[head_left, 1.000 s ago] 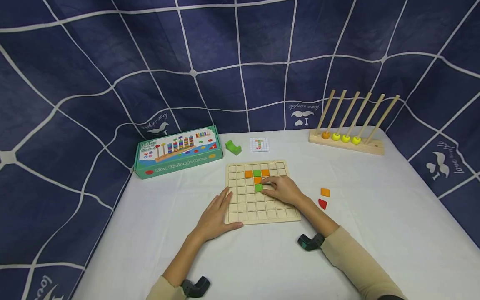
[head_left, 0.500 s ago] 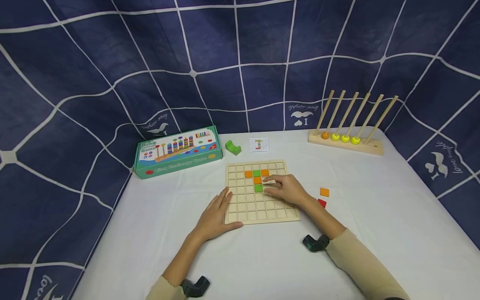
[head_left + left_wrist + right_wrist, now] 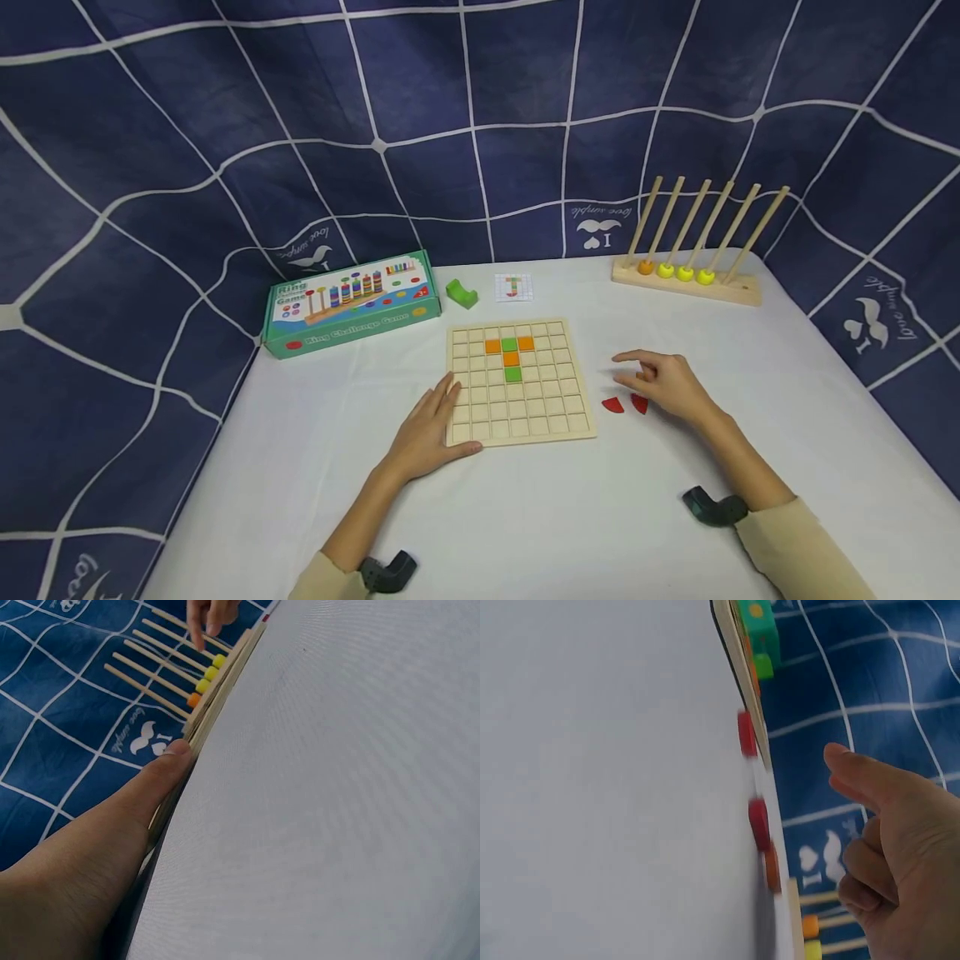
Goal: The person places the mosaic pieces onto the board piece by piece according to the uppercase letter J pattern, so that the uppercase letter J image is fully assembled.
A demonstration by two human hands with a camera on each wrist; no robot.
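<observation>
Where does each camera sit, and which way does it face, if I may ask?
Head: worn on the head, facing forward and down at the board and peg rack; left hand, right hand and forearms show.
Left wrist: worn there, facing across the tabletop; the left hand's thumb side and right-hand fingers show.
Right wrist: worn there, facing past the right hand, the only hand showing, towards red pieces.
Shared: both wrist views show the peg rack.

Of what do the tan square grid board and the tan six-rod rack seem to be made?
Tan square grid board: probably wood, matte; pale tan, without glare.
Tan six-rod rack: likely unpainted wood, smooth, dull; similarly pale, no glare.
</observation>
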